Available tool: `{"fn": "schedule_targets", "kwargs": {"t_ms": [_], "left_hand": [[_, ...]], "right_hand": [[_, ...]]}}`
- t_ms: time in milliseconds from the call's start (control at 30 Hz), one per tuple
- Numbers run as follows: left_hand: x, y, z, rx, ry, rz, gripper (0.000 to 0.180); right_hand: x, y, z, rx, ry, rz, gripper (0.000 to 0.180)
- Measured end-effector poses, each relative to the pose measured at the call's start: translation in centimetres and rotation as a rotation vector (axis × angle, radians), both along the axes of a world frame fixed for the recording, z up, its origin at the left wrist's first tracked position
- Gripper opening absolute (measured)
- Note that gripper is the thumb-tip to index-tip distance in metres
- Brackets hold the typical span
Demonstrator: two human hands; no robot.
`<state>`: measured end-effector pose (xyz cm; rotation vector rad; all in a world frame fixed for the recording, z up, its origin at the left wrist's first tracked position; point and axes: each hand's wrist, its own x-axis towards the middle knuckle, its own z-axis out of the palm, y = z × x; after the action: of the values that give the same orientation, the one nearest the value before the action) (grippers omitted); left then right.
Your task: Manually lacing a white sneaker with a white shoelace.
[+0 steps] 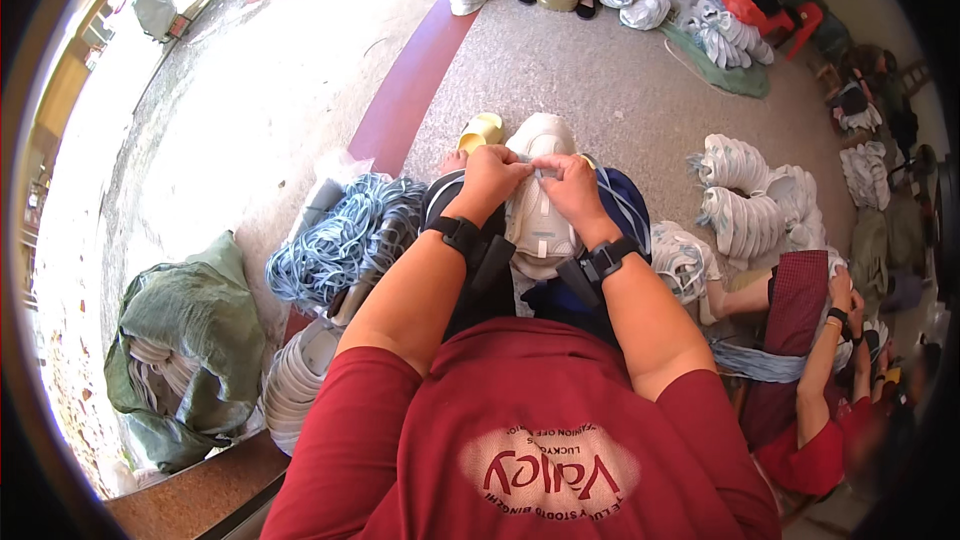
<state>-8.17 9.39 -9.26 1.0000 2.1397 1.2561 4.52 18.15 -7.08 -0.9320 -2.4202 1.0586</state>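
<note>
Thumb and fingers of the left hand close in a narrow pinch at the middle of a white shoe; the right hand pinches there too, fingertips almost meeting the left's. Whether lace or shoe edge sits between them is too small to tell. Pale blue lace trails beside the right hand over the right thigh. The shoe lies at the lap, between the knees, its long axis running straight away from the torso, rounded end outward, tabbed end nearest. Left of the person, a green sack gapes around white shoe pieces.
</note>
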Motion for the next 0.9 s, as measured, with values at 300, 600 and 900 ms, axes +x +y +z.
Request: {"fn": "schedule_targets", "kwargs": {"t_ms": [300,600,900], "left_hand": [[2.9,-1.3,3.3,-0.100,0.390,-0.179,0.020],[3.2,-0.2,3.3,-0.237,0.609,-0.240,0.018],[-1.1,-1.2,1.4,0.062,0.410,-0.504,0.014]], "right_hand": [[0.0,0.5,-1.0,0.044,0.095,-0.056,0.022],[0.0,-0.6,0.7,0.197,-0.043,-0.063,0.021],[0.7,-1.1,0.8,0.213,-0.061,0.026,0.032]]}}
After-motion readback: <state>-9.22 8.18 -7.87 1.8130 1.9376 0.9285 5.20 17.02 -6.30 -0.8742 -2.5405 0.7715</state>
